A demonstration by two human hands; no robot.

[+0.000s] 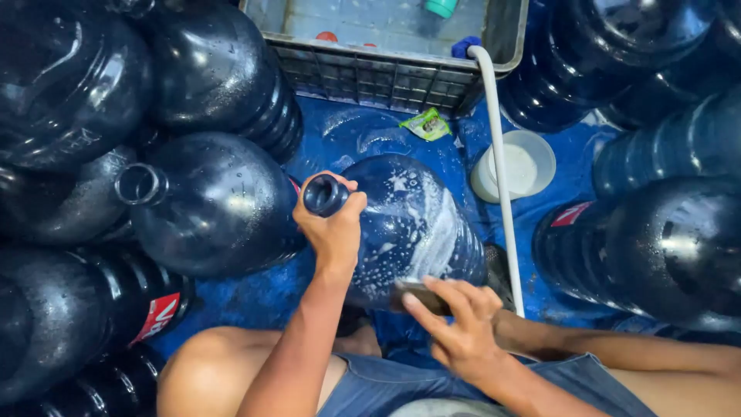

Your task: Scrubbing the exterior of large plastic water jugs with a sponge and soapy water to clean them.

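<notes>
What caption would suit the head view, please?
Left hand grips a soapy blue water jug by its neck; right hand scrubs its side.

Left: dark blue plastic water jugs [208, 201] packed close, no gap.
Right: more big blue jugs [656, 255] crowd in.
Ahead: grey plastic crate [370, 77] blocks.
Free: wet blue floor [347, 135], apparently passable beside the white hose [502, 177] and white round lid [517, 164].
</notes>
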